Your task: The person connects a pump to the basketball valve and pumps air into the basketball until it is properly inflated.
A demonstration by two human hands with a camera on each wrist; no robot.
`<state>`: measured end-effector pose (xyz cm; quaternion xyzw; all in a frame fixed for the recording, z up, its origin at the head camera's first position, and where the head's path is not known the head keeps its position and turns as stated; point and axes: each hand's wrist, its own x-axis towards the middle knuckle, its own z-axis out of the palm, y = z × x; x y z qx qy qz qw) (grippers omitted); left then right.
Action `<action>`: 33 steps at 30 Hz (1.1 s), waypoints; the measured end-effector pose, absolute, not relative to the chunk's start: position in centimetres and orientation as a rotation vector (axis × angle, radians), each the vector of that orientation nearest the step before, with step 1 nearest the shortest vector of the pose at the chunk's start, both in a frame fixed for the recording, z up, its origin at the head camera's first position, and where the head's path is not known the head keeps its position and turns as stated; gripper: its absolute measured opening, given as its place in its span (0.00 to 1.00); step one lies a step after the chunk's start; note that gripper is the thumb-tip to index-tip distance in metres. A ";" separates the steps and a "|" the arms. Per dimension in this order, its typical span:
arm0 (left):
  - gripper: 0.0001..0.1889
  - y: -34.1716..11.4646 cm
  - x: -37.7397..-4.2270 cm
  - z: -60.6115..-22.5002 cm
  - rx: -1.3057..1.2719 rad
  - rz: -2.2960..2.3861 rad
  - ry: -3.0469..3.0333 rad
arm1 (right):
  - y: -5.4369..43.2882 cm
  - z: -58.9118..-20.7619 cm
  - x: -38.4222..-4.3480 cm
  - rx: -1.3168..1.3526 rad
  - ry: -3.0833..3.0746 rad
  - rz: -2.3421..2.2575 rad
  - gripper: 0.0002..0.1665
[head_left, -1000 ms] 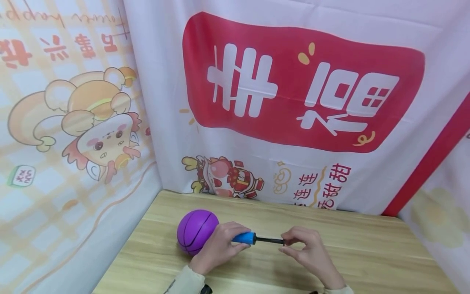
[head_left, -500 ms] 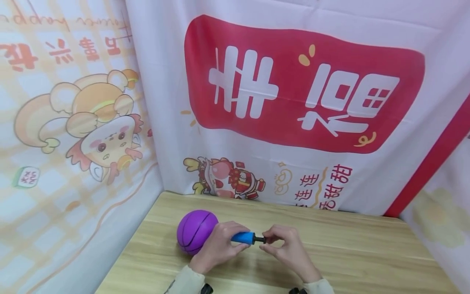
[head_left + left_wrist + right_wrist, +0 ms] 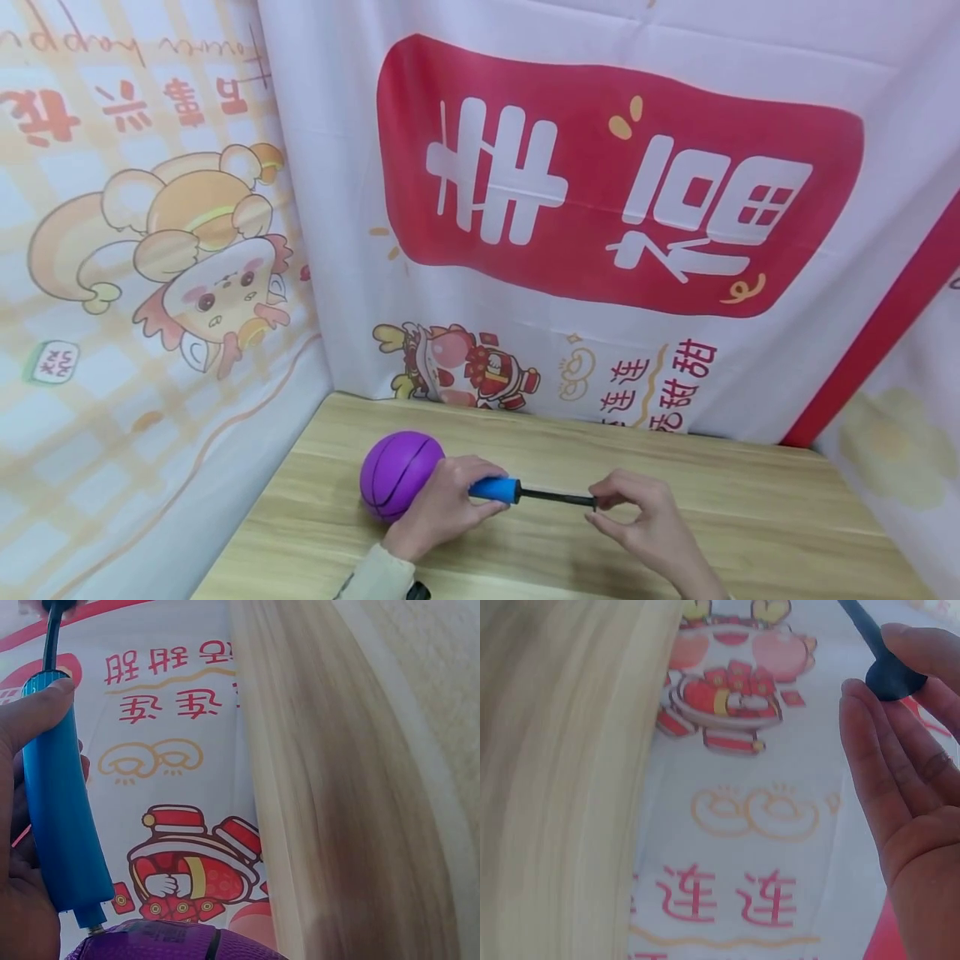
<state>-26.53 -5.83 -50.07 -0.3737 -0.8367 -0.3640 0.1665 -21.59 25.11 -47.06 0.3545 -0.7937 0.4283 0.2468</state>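
My left hand grips the blue barrel of a small hand pump. In the left wrist view the pump's nozzle end meets a purple ball through a thin metal tip. That ball, lined in black like a basketball, sits on the table left of my left hand in the head view. The pump's black rod is drawn far out to the right. At its end my right hand pinches the round black handle between thumb and fingers.
The wooden table carries the work. A white cloth with a red printed panel hangs behind its far edge. Another printed cloth hangs along the left side.
My right hand pushed the rod left into the barrel, then drew it back out to the right, slightly farther than before. The left hand and the ball have hardly moved.
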 end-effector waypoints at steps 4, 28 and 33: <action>0.15 -6.0 -26.5 -50.1 -1.054 -1.037 -2.380 | 26.0 -47.0 -21.5 0.946 -2.170 1.174 0.24; 0.14 -5.6 -26.5 -50.3 -1.100 -1.026 -2.325 | 18.7 -48.8 -24.0 0.933 -2.237 1.282 0.17; 0.15 -5.8 -26.6 -50.1 -1.108 -1.012 -2.321 | 19.0 -48.3 -23.9 0.934 -2.282 1.215 0.17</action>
